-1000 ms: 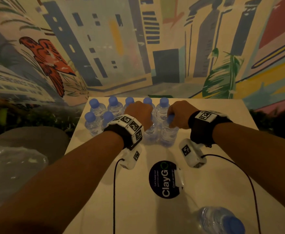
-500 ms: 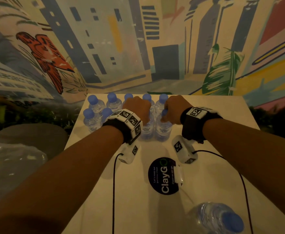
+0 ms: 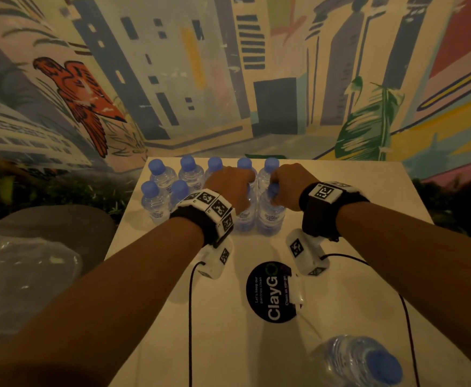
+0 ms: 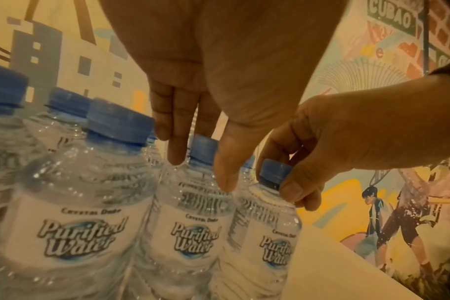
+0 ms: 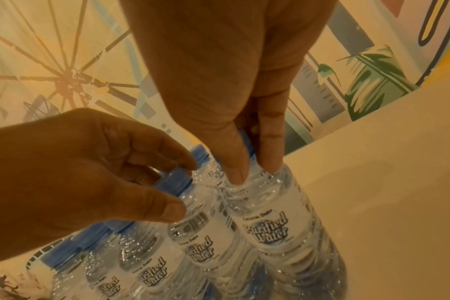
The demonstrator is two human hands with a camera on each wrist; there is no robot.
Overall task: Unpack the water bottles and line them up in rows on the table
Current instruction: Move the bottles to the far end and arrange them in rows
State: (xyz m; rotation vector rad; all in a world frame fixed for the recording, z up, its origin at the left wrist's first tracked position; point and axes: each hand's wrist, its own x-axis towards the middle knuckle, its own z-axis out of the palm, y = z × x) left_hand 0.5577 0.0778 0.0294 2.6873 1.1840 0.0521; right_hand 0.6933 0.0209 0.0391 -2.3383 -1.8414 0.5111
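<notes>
Small clear water bottles with blue caps stand in two rows at the far left of the white table. My left hand reaches down over a front-row bottle, fingers and thumb closed round its cap. My right hand pinches the cap of the bottle just to the right, thumb and forefinger on either side. In the right wrist view the right hand holds that end bottle upright on the table.
One more bottle is at the table's near right edge. A round black ClayGo sticker marks the table's middle. Crumpled clear plastic wrap lies off the table to the left. A painted wall rises right behind the table.
Both hands have shifted slightly left and toward the back row with their two bottles. The grips look the same.
</notes>
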